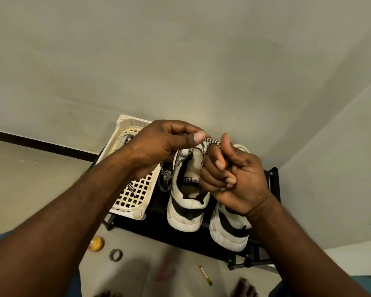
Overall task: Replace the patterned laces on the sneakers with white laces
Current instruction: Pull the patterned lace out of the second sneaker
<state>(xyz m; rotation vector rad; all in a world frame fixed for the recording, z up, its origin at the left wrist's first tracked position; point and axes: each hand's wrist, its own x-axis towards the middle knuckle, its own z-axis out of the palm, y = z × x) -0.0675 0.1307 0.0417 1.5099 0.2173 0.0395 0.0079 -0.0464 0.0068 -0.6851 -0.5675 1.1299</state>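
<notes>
One cream plastic lattice basket, rectangular, holds a coiled white lace. The black-and-white woven patterned lace trails into it. Left hand pinches that lace. Right hand, fingers curled, grips it above two scuffed white-and-black sneakers on a black rack.

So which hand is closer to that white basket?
Left. The left hand hangs over the right edge of the white basket; the right hand is farther right, above the sneakers.
</notes>
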